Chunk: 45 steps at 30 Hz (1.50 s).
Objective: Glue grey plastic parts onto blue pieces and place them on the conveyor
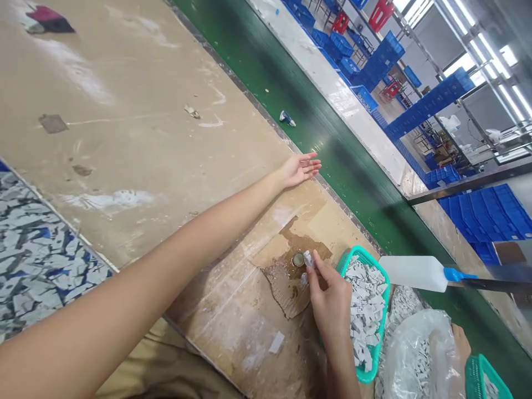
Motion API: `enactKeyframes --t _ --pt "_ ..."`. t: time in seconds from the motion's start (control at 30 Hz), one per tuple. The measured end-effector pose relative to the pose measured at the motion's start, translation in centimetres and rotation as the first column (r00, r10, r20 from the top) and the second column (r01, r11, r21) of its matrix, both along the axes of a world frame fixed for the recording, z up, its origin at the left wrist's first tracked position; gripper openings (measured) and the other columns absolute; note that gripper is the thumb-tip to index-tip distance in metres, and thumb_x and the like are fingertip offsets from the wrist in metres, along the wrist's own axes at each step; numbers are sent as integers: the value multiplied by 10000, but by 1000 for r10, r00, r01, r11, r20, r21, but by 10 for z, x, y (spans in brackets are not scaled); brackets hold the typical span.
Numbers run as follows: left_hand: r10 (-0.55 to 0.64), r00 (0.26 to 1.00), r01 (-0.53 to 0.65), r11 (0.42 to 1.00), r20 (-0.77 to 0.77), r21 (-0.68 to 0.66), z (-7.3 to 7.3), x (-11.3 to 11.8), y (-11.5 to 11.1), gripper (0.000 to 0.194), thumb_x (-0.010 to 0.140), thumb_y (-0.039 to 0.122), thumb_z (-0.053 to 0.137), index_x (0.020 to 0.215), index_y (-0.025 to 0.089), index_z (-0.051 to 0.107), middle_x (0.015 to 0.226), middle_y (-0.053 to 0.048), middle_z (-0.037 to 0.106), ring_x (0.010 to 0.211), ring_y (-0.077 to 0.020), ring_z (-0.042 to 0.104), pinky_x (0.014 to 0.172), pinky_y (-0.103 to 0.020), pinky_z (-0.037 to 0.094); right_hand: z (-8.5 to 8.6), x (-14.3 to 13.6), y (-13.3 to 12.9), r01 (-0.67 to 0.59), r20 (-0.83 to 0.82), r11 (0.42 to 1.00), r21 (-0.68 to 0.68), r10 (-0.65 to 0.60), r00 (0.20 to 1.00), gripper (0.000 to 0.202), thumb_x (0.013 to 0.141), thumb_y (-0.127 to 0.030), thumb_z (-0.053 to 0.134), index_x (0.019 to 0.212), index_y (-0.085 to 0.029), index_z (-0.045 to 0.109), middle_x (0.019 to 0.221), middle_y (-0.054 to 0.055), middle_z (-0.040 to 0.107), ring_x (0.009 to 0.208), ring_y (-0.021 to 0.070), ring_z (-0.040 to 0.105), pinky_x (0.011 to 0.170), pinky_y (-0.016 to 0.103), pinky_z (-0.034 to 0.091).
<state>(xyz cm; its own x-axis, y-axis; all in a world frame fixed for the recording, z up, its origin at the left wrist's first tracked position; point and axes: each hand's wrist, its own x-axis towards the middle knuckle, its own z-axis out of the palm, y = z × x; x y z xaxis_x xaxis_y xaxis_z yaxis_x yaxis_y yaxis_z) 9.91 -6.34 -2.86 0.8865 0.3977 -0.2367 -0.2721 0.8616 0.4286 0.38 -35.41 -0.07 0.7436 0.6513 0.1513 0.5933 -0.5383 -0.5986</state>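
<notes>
Reaching out to the edge of the green belt, my left hand is palm up with its fingers apart and nothing in it. My right hand pinches a small whitish piece between thumb and fingertips. Right beside that piece is a small round container, on a wet, torn sheet of cardboard. A teal basket full of small grey-white pieces stands just right of my right hand.
A white bottle with a blue nozzle lies beyond the basket. At the lower right are a clear plastic bag, another person's hand and a second teal basket. A small blue-and-white object sits on the belt.
</notes>
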Motion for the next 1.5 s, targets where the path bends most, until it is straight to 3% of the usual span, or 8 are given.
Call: enactKeyframes --t 0.33,0.57,1.0,1.17,1.33,1.5 --pt "-31 999 31 999 -18 -17 0 7 6 232 869 117 517 1062 135 642 822 -83 676 830 -187 662 888 -336 523 0 -7 0 -66 114 998 -6 67 991 259 941 -232 583 1141 -177 737 1011 82 774 863 169 749 757 220 591" --pt "-66 998 65 997 -25 -30 2 7 9 166 877 110 514 972 128 649 834 -91 656 809 -187 653 846 -331 521 -1 -8 1 -110 182 993 -29 114 977 259 954 -214 570 1151 -156 729 1021 97 771 872 158 749 761 197 587" --pt "-97 994 94 994 -47 -57 3 7 14 167 886 120 527 994 129 653 830 -77 637 802 -179 648 893 -352 522 -6 -10 -2 -119 192 991 -55 127 973 355 982 -206 518 1315 -236 638 919 64 743 777 144 701 704 219 572" --pt "-141 988 142 990 -63 4 5 7 13 168 889 138 537 987 121 673 868 -98 656 818 -187 645 926 -366 528 -5 -13 1 -110 196 992 -59 119 973 398 979 -173 495 1362 -219 596 928 81 724 800 152 696 714 227 584" --pt "-141 982 149 988 -123 51 5 13 12 189 884 114 523 967 95 692 859 -105 660 698 -154 610 903 -345 548 -2 -14 5 -97 160 992 -76 108 981 407 979 -142 466 1365 -192 584 928 94 714 806 173 683 715 259 594" --pt "-120 977 146 979 -178 139 5 18 10 216 912 122 481 946 116 694 829 -107 650 864 -192 641 969 -351 524 -3 -11 4 -111 156 988 -104 126 980 479 959 -102 442 1429 -168 501 926 99 703 801 188 656 712 286 590"
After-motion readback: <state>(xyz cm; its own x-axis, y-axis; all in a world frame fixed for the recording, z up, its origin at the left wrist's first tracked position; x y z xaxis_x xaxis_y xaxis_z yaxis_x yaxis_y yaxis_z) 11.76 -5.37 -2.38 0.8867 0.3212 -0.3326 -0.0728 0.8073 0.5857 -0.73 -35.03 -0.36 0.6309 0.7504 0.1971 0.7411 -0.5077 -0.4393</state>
